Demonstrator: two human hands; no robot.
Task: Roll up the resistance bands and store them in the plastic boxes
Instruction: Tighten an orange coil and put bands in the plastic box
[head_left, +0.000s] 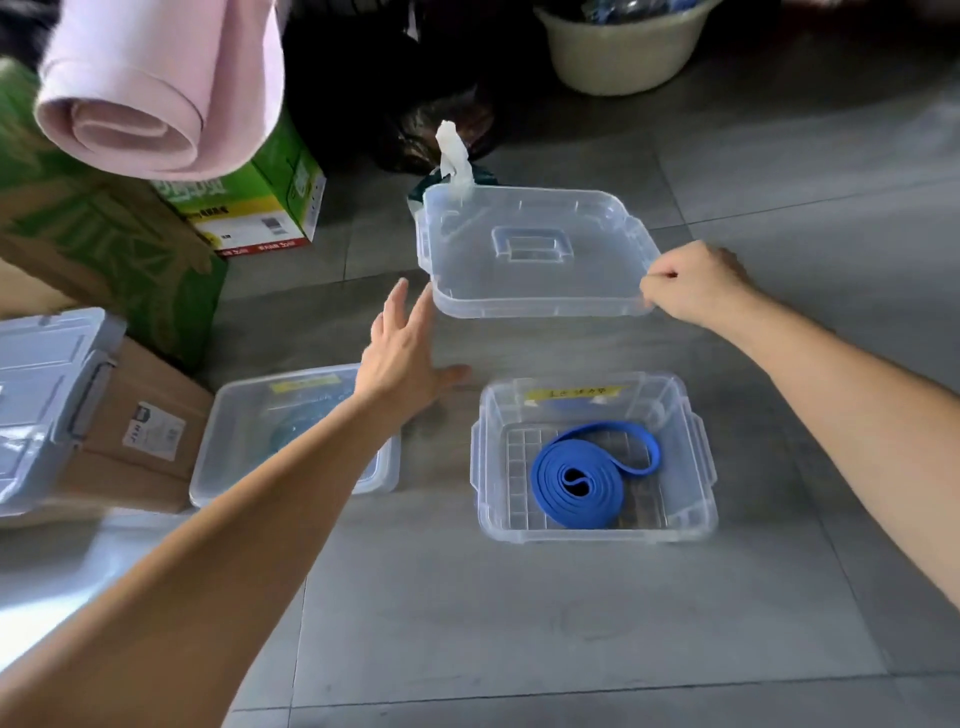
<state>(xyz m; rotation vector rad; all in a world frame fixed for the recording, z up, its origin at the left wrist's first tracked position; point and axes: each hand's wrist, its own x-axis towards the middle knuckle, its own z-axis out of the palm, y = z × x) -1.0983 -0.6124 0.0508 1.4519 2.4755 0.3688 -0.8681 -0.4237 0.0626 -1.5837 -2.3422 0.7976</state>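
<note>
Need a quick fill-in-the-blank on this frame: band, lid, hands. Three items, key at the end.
1. The rolled band in the open box is ___ in colour.
2. The right hand pinches a corner of the clear ___.
3. The left hand, fingers straight, holds ___.
Missing words: blue; lid; nothing.

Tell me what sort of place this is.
Probably a storage corner at home: a grey tiled floor, cardboard boxes pushed together, a rolled pink mat and a plastic basin.
</note>
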